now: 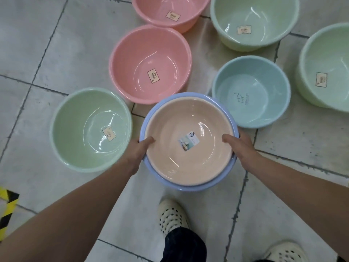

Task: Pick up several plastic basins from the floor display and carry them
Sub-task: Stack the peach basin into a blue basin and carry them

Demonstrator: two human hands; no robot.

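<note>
A peach basin (188, 157) sits nested inside a lavender-blue basin (198, 188), forming a stack in the middle of the view. My left hand (138, 150) grips the stack's left rim, thumb hooked inside the peach basin. My right hand (239, 146) grips the right rim the same way. Whether the stack touches the floor cannot be told. Around it on the tiles stand a green basin (90, 129) at the left, a pink basin (151, 63) behind, and a light blue basin (251, 91) at the right.
Farther back stand another pink basin (170, 10) and a green basin (255, 21); a third green one (326, 67) is at the right edge. My feet in white perforated shoes (171, 216) stand just below the stack. Yellow-black hazard tape (7, 207) marks the left edge.
</note>
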